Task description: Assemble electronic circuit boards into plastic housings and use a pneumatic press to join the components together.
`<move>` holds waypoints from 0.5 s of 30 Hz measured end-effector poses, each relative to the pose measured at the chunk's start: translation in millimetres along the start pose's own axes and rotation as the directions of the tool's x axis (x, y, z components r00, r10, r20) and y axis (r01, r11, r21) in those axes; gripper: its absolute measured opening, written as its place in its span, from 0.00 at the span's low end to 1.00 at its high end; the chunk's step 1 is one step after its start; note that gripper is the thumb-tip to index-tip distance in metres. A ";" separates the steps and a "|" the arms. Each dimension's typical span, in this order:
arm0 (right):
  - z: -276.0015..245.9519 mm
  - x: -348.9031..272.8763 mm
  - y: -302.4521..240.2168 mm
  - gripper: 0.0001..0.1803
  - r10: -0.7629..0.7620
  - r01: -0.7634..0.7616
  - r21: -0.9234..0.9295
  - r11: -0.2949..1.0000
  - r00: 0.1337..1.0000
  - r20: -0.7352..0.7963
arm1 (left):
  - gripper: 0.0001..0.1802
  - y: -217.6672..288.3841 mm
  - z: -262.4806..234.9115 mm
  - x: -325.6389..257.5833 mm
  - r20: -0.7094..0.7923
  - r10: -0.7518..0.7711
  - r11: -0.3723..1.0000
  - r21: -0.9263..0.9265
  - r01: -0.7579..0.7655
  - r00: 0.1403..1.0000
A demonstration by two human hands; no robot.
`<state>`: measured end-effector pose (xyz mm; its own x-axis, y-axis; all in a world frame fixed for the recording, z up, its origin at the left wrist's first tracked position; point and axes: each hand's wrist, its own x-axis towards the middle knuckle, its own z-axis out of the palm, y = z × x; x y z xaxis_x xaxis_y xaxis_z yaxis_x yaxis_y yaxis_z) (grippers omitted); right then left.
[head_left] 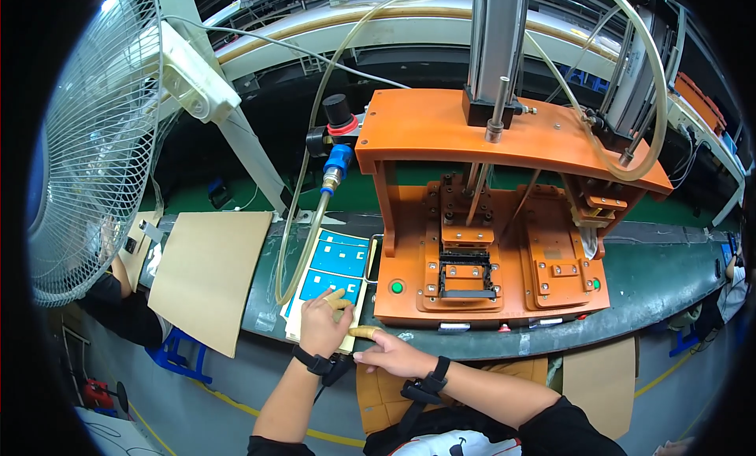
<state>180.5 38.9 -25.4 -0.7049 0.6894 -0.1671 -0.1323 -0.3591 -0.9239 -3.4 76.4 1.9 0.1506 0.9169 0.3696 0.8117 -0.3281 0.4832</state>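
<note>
Cardboard (209, 283) lies flat at the left of the green worktop (264, 302). To its right, a clear hose (303, 275) loops down beside the blue sheets (339, 265), which lie on pale backing (294, 320) just left of the orange press (512, 117); guard against the hose dragging across them. The left hand (321, 322) is over the near end of the sheets, its fingers bent and some tips fitted with tan finger covers (339, 303); whether it pinches a small piece cannot be told. The right hand (402, 357) reaches in from the right, its covered index finger extended toward the left thumb; a held part cannot be made out. The step in hand appears to be fine fingertip work at the sheets. For good results, steady the backing, take pieces by their edges, lift slowly, and use clean covers so that nothing sticks or creases. Further right, the press carries two holders. The left holder (431, 279) bears a black frame (468, 294), seated about a small bolted orange block. The right holder (563, 255) carries orange blocks with screws.
</note>
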 end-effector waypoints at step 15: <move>-6.5 8.1 2.2 0.35 0.057 -0.059 0.059 0.997 0.998 0.025 | 0.14 -212.6 -123.1 9.9 -0.303 -0.798 0.508 -0.803 0.311 0.521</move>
<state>179.1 47.9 -31.0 -0.7283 0.6519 -0.2112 -0.1319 -0.4358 -0.8903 -243.9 127.2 0.6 -0.7401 0.6708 0.0476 0.0062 -0.0640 0.9979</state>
